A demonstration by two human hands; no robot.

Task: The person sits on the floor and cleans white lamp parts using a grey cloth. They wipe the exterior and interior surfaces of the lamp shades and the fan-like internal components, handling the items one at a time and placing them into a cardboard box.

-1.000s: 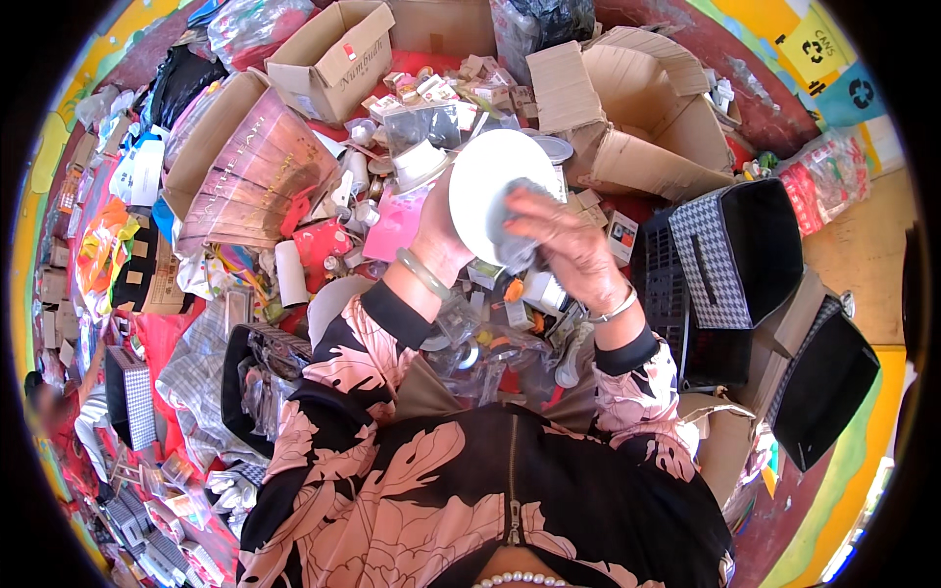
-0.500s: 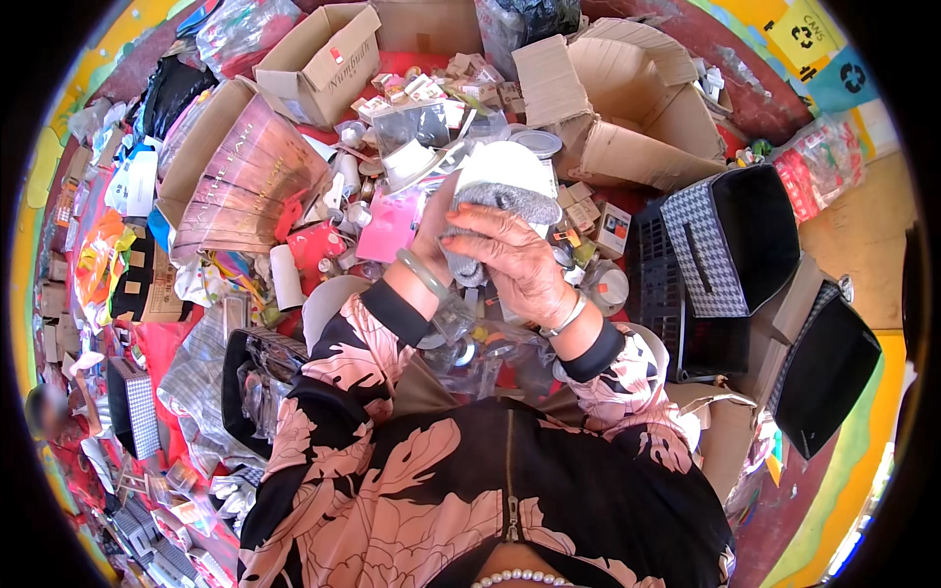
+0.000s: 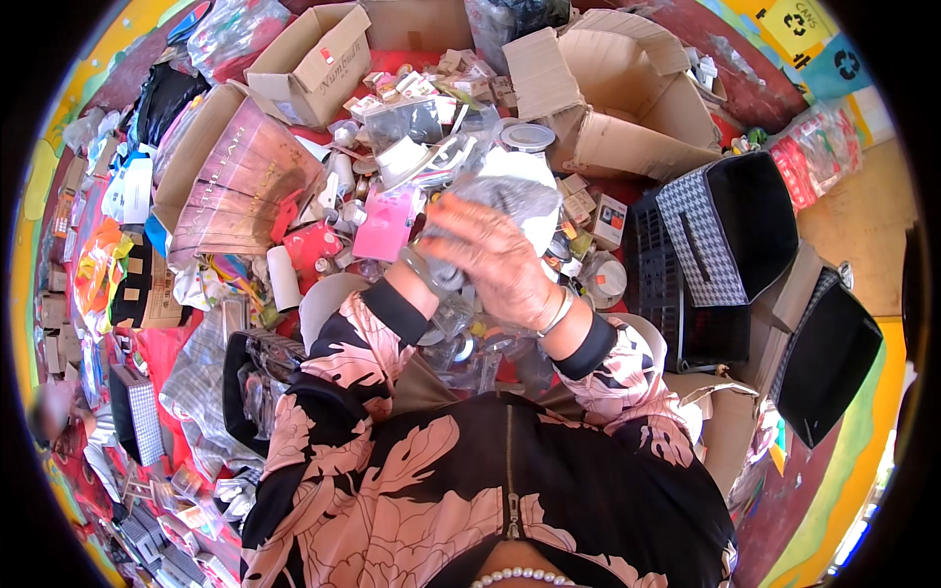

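Right hand [image 3: 502, 257]: palm down across the front of the work, fingers stretched toward the left wrist and slightly blurred; I read it as grasping the grey cloth [image 3: 526, 201] and pressing it flat.
Left hand [image 3: 429, 236]: mostly covered by the right; I see it come up from the left, taking hold of the white piece at its near side, though I cannot tell how its fingers are set.
White round piece [image 3: 530, 167]: raised between the hands, partly wrapped by the cloth, pale surface showing beyond and right of the right fingers.
Forearms: both angled inward and up from the body, wrists close together; a pale bangle [image 3: 419, 265] on the left wrist, a metal bangle [image 3: 559, 312] on the right.
Left of the hands: a pink card [image 3: 383, 224], just beside the left hand.
Beyond the hands: a round lid [image 3: 527, 135], near the white piece; farther off, an open cardboard box [image 3: 627, 93].
Right of the hands: a houndstooth bin [image 3: 691, 230], well apart.
Below the hands: clear plastic packaging [image 3: 470, 348].
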